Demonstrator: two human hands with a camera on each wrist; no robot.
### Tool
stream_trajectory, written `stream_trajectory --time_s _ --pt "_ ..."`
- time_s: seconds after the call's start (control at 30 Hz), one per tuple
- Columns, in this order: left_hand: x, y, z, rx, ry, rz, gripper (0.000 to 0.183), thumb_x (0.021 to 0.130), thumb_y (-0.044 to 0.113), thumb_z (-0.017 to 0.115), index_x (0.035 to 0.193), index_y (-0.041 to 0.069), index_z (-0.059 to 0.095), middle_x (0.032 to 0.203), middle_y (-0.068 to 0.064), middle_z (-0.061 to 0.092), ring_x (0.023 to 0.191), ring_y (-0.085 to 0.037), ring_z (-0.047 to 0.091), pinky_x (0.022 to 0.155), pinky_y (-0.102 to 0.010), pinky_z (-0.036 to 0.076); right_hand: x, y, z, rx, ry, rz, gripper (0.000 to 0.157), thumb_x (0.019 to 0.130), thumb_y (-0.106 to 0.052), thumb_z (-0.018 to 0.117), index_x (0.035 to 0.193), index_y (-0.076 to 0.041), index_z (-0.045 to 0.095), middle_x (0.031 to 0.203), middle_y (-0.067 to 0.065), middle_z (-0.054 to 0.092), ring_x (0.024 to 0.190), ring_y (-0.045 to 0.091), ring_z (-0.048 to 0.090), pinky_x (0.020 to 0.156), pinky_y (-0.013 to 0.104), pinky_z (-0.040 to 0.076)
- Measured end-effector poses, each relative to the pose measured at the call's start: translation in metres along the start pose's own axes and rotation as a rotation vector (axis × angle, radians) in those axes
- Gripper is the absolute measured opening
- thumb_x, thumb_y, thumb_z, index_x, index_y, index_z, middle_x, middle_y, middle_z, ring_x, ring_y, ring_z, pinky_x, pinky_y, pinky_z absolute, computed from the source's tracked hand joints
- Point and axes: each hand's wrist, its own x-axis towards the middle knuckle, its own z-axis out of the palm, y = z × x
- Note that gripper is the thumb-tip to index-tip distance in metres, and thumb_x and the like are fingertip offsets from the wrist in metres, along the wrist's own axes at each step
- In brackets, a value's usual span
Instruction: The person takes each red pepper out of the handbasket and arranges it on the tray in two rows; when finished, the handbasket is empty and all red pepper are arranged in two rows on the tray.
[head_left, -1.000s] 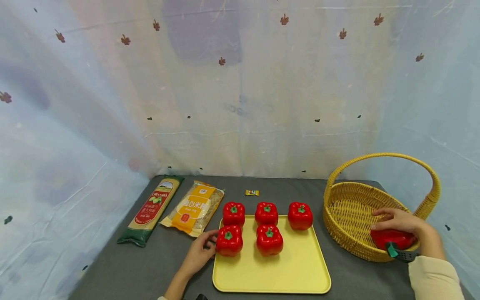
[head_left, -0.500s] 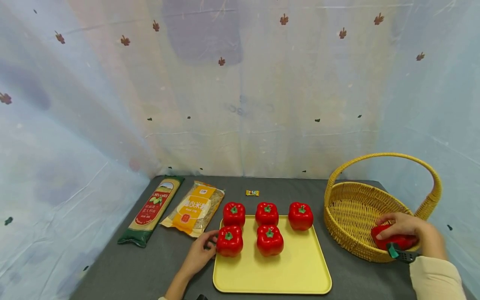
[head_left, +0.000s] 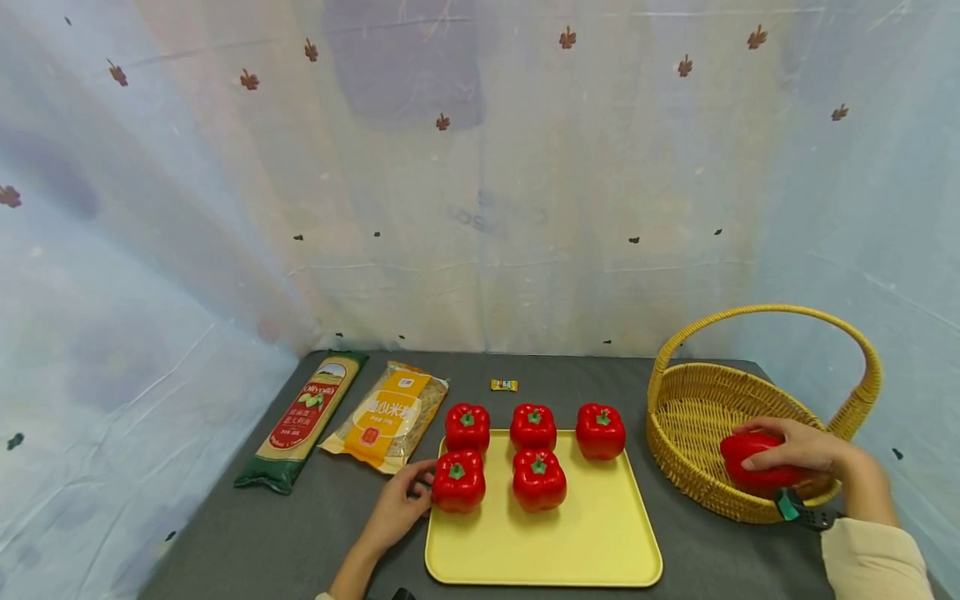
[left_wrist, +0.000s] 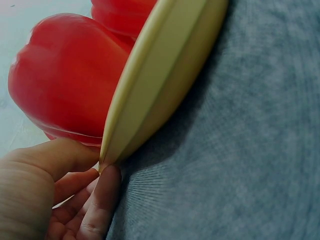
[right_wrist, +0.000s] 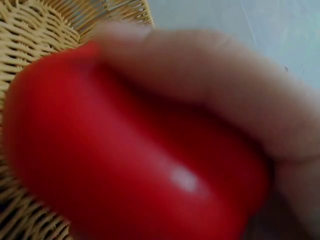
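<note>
My right hand [head_left: 802, 446] grips a red bell pepper [head_left: 750, 462] inside the yellow wicker basket [head_left: 678, 462]. In the right wrist view this bell pepper [right_wrist: 115, 145] fills much of the picture, with a finger or thumb lying along it and woven basket wall behind. At the left rim of a yellow tray [head_left: 555, 550], my left hand [head_left: 401, 504] pinches the edge between its fingers; the left wrist view shows the pinched tray rim [left_wrist: 150, 95] close up. Several red bell peppers stand on the tray, the nearest one [head_left: 458, 482] right beside my left hand.
A green-ended pasta packet [head_left: 303, 421] and a yellow-labelled bag [head_left: 390, 417] lie left of the tray. Behind the tray is a small yellow wrapped piece [head_left: 504, 385]. The basket's tall handle [head_left: 765, 310] arches above its bowl. A patterned curtain [head_left: 480, 208] hangs behind the grey table.
Within the basket, the bell pepper in my right hand has shifted left and turned, showing more of its surface. My left hand stays at the tray's edge.
</note>
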Motion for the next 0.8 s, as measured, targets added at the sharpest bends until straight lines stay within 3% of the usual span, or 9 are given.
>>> stream_trajectory --time_s 0.23,0.4,0.63,0.8 --pt "0.000 0.000 0.000 -0.008 -0.002 -0.009 0.042 0.082 -0.001 0.062 0.124 0.001 0.055 0.100 -0.011 0.055 0.073 -0.013 0.054 0.055 -0.027 0.052 0.000 -0.022 0.009 0.023 0.208 -0.082 0.060 0.091 -0.029 0.058 0.138 -0.001 0.033 0.123 0.025 0.046 0.096 0.027 0.053 0.068 0.038 0.050" --pt "0.000 0.002 0.000 -0.007 -0.001 -0.021 0.042 0.082 0.000 0.062 0.124 0.001 0.055 0.100 -0.011 0.055 0.073 -0.013 0.054 0.055 -0.027 0.052 0.001 -0.036 0.015 0.070 0.310 -0.135 0.058 0.093 -0.030 0.055 0.142 -0.011 0.030 0.129 0.017 0.041 0.097 0.020 0.053 0.069 0.038 0.052" --pt "0.000 0.003 -0.001 -0.021 -0.009 -0.028 0.042 0.083 0.000 0.062 0.124 0.000 0.054 0.100 -0.012 0.054 0.073 -0.014 0.055 0.055 -0.028 0.053 0.003 -0.053 0.023 0.116 0.357 -0.311 0.057 0.094 -0.017 0.054 0.145 -0.014 0.028 0.120 -0.007 0.044 0.095 0.007 0.053 0.069 0.034 0.053" --pt "-0.001 0.003 0.000 -0.021 -0.007 -0.031 0.042 0.083 0.001 0.062 0.124 0.001 0.054 0.099 -0.012 0.054 0.072 -0.013 0.055 0.056 -0.028 0.053 0.004 -0.061 0.032 0.177 0.362 -0.377 0.056 0.093 -0.011 0.052 0.144 -0.015 0.030 0.121 -0.012 0.044 0.097 0.006 0.052 0.070 0.033 0.053"
